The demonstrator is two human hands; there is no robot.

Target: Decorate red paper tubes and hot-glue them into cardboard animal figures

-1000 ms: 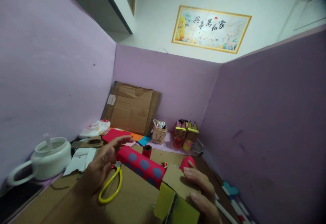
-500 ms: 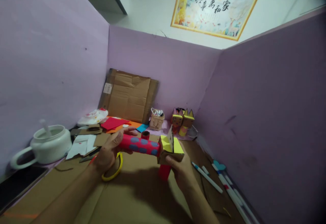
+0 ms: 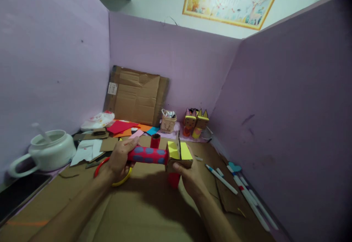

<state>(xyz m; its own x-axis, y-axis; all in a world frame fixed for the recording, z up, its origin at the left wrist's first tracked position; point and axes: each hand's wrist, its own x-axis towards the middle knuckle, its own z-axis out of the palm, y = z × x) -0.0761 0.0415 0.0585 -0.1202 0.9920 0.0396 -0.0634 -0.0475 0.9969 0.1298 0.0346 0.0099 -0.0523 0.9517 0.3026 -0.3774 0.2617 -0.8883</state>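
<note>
My left hand (image 3: 121, 159) is closed round the far left end of a red paper tube with blue spots (image 3: 148, 155), held roughly level above the cardboard. At its right end the tube meets a small cardboard box (image 3: 186, 153) with a yellow face and an upright cardboard piece on it. My right hand (image 3: 191, 178) grips this box, thumb on the near side. Below the box shows a red piece (image 3: 173, 180); whether it is attached I cannot tell. Behind the spotted tube stands another red tube (image 3: 155, 142). Scissors with red and yellow handles (image 3: 122, 182) lie under my left hand.
A white pot (image 3: 52, 152) and a dark flat device (image 3: 22, 194) are at left. Paper scraps (image 3: 121, 126), a small basket (image 3: 168, 121) and two box-headed figures (image 3: 195, 124) stand or lie at the back. Several markers (image 3: 221, 179) lie at right, near the purple partition (image 3: 288, 117).
The view has tilted down slightly. Both hands still hold the spotted tube and box, which have shifted a little left in view. More of the standing red tube and the scissors' red handle now shows.
</note>
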